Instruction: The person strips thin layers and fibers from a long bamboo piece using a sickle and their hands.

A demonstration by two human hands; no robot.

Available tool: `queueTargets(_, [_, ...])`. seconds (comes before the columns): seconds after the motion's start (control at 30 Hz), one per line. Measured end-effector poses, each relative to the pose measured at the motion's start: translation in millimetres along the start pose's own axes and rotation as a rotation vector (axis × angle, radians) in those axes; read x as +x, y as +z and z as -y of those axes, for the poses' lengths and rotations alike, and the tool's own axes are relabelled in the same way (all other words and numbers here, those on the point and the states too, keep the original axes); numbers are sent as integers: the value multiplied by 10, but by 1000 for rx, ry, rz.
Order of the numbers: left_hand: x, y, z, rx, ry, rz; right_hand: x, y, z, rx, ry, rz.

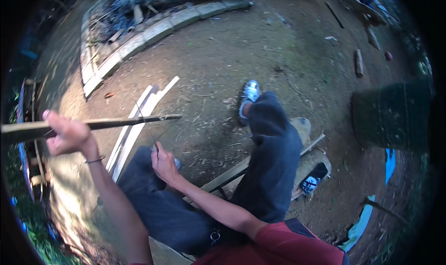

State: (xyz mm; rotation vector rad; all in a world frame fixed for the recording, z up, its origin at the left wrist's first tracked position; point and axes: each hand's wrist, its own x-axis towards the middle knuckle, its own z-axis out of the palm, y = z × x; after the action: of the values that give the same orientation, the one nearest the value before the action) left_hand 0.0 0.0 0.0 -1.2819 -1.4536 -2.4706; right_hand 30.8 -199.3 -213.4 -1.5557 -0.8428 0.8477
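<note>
Outdoors, left grip wrapped round a stick jutting both sides, right grip round a knife

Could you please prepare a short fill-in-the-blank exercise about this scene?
1. A long, dark wooden strip is gripped in the person's ____ hand.
2. A thin, dark tool is held in the ____ hand.
3. A thin, black bracelet circles the wrist of the ____ hand.
4. A large, dark-green container stands toward the picture's ____ edge.

Missing words: left; right; left; right.
</note>
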Motion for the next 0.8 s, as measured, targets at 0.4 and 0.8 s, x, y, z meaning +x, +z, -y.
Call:
queueTargets(0.4, [-36,-36,-189,121,76,0,26,-109,241,97,-19,8])
queueTargets(0.8, [81,-79,-45,224,86,45,83,-191,476,120,-58,71])
